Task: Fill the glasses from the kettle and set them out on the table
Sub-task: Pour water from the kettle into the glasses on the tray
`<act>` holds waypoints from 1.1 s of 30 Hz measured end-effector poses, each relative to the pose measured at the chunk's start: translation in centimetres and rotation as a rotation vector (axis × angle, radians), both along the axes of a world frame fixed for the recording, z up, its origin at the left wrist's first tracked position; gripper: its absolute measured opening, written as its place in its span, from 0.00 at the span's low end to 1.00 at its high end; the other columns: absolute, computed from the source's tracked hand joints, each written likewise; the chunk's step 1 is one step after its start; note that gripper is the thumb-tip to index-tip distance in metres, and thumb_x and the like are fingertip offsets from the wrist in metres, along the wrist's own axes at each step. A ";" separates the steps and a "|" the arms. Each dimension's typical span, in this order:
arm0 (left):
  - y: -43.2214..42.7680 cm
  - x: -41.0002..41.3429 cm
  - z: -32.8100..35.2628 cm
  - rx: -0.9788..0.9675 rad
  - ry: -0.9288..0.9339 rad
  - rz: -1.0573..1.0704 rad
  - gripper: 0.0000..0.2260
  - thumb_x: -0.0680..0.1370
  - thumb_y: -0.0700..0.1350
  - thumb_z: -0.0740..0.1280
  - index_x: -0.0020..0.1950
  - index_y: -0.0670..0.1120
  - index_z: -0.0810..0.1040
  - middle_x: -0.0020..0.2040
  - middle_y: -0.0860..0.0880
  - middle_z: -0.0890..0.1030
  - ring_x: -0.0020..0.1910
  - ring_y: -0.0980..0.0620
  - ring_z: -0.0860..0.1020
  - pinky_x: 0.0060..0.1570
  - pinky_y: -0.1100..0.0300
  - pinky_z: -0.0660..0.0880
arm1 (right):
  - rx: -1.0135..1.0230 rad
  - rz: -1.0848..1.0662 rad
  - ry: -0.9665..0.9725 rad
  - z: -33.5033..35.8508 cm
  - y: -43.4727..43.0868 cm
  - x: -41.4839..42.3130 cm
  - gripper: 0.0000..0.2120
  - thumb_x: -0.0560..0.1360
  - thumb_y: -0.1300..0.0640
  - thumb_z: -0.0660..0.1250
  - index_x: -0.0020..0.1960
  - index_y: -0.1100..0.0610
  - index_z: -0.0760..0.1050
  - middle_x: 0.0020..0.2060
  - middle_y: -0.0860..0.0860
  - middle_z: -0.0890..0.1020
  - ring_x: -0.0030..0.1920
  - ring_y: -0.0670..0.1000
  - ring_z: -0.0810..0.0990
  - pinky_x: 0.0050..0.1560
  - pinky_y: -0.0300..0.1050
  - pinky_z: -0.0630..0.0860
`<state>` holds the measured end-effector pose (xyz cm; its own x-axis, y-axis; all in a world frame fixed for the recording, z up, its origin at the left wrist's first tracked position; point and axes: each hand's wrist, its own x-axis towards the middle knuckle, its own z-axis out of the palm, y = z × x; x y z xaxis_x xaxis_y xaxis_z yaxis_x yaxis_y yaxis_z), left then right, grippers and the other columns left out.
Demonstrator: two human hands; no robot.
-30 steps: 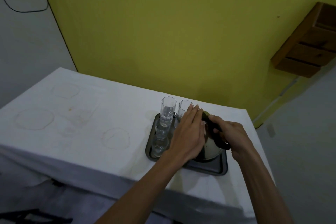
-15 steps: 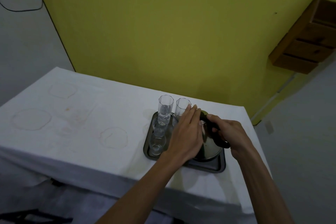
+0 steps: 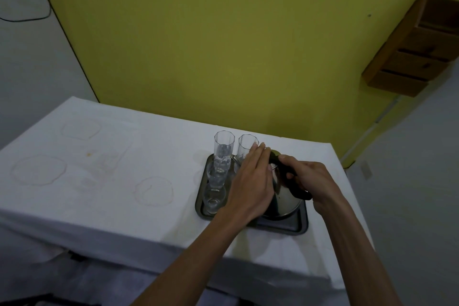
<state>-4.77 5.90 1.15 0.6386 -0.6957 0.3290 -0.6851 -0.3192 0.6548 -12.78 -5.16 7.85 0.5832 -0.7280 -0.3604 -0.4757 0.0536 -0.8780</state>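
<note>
Mostly the kettle (image 3: 283,199) is covered: only its shiny metal flank shows, standing on the right half of the dark tray (image 3: 285,227), while its lid and spout lie under the left hand (image 3: 250,181) and cannot be made out. That hand lies flat across the kettle's top and left side, fingers straight and together, pointing away toward the far edge of the table (image 3: 99,181), with the forearm coming up from the near edge of the view. Its fingertips overlap the lower part of the far-right glass (image 3: 246,144). The right hand (image 3: 310,179) has its fingers curled tightly round the black handle (image 3: 301,195), wrist bent inward; the handle's near end pokes out below the palm. On the left side of the tray stand the far-left glass (image 3: 224,146), upright, with droplets or a little water low inside, and the nearer glasses (image 3: 214,196), whose clear walls overlap so much that their number is hard to tell. Faint ring stains mark the white cloth to the left. A wooden shelf (image 3: 417,49) on the yellow wall (image 3: 223,45) is cut off at the right edge.
</note>
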 end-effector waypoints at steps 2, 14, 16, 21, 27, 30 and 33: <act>0.1 0.0 0.0 -0.001 -0.002 -0.001 0.22 0.84 0.46 0.49 0.78 0.42 0.58 0.80 0.48 0.56 0.79 0.55 0.47 0.75 0.64 0.45 | -0.002 0.005 0.005 0.1 0.1 0.0 0.18 0.73 0.47 0.75 0.36 0.61 0.77 0.30 0.55 0.75 0.24 0.49 0.66 0.19 0.35 0.59; 0.2 0.0 -0.1 0.001 0.020 -0.008 0.22 0.84 0.45 0.50 0.78 0.42 0.58 0.79 0.48 0.57 0.79 0.54 0.49 0.77 0.61 0.48 | -0.011 0.014 0.014 0.0 0.2 0.2 0.18 0.73 0.46 0.75 0.38 0.62 0.79 0.32 0.56 0.76 0.27 0.51 0.68 0.21 0.34 0.60; 0.2 0.0 -0.1 0.002 0.025 -0.006 0.22 0.84 0.46 0.50 0.78 0.42 0.58 0.79 0.48 0.57 0.79 0.54 0.49 0.77 0.61 0.48 | -0.006 0.012 0.007 -0.1 0.1 0.2 0.19 0.73 0.46 0.75 0.37 0.61 0.79 0.31 0.56 0.77 0.27 0.51 0.68 0.21 0.35 0.60; 0.2 0.0 0.0 0.006 0.034 -0.006 0.21 0.84 0.45 0.51 0.78 0.42 0.58 0.79 0.47 0.58 0.79 0.52 0.50 0.76 0.61 0.48 | -0.012 0.007 0.011 -0.1 0.2 0.0 0.19 0.72 0.45 0.75 0.38 0.62 0.79 0.31 0.54 0.78 0.25 0.48 0.71 0.22 0.33 0.63; 0.2 0.0 -0.1 0.002 0.059 -0.004 0.21 0.84 0.45 0.51 0.77 0.42 0.59 0.79 0.47 0.58 0.79 0.52 0.51 0.77 0.57 0.50 | -0.026 0.010 0.015 0.0 0.3 -0.1 0.19 0.73 0.45 0.74 0.38 0.61 0.79 0.29 0.53 0.77 0.19 0.44 0.69 0.20 0.32 0.62; 0.1 -0.2 -0.1 0.010 0.059 -0.002 0.21 0.84 0.45 0.51 0.78 0.42 0.59 0.79 0.47 0.58 0.79 0.53 0.51 0.77 0.60 0.49 | -0.044 0.014 0.024 0.0 0.2 -0.4 0.20 0.72 0.44 0.74 0.39 0.61 0.80 0.31 0.54 0.78 0.24 0.47 0.70 0.23 0.35 0.63; 0.1 -0.3 -0.1 0.008 0.053 -0.007 0.21 0.84 0.44 0.52 0.77 0.41 0.59 0.79 0.46 0.59 0.79 0.52 0.51 0.77 0.57 0.50 | -0.043 0.011 0.027 0.0 0.3 -0.4 0.20 0.72 0.43 0.74 0.41 0.62 0.81 0.32 0.54 0.79 0.27 0.49 0.71 0.26 0.37 0.64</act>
<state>-5.06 6.02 1.09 0.6499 -0.7028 0.2893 -0.6518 -0.3197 0.6877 -13.21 -4.90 7.81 0.5817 -0.7366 -0.3449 -0.4996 0.0110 -0.8662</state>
